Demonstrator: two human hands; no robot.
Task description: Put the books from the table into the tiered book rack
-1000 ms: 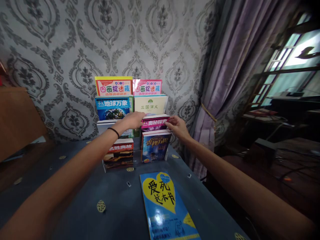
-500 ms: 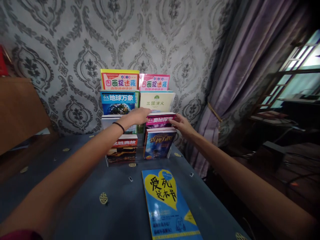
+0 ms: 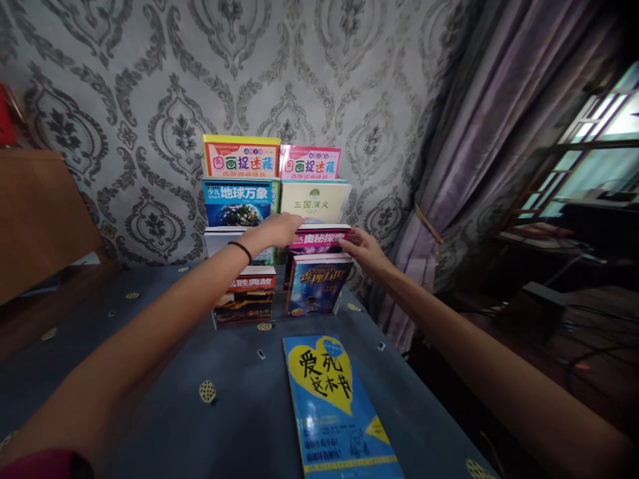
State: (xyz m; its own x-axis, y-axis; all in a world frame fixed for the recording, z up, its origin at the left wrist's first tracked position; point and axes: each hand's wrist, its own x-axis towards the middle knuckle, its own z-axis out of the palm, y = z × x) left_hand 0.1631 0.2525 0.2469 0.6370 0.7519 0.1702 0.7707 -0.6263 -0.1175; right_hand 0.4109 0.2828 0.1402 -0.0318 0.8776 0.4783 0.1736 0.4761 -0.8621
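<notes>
A magenta book (image 3: 319, 239) stands upright in the right-hand column of a tiered book display, behind a dark blue book (image 3: 317, 286) and in front of a cream book (image 3: 315, 201). My right hand (image 3: 367, 249) pinches the magenta book's right edge, thumb in front. At its upper left corner is my left hand (image 3: 283, 230), knuckles up and fingers curled round the edge; the fingertips are partly hidden. My left forearm crosses before the left column, covering part of a white-topped book (image 3: 219, 243) and the red-topped book (image 3: 249, 296).
A blue book with a yellow heart (image 3: 334, 412) lies flat on the dark blue tablecloth (image 3: 164, 399). An earth-picture book (image 3: 239, 203) and two picture books (image 3: 243, 158) stand behind. A brown box (image 3: 44, 219) is at left; a purple curtain (image 3: 479, 133) hangs at right.
Both hands stay at the magenta book, which sits slightly further left against the blue book in front. The view has shifted a little.
</notes>
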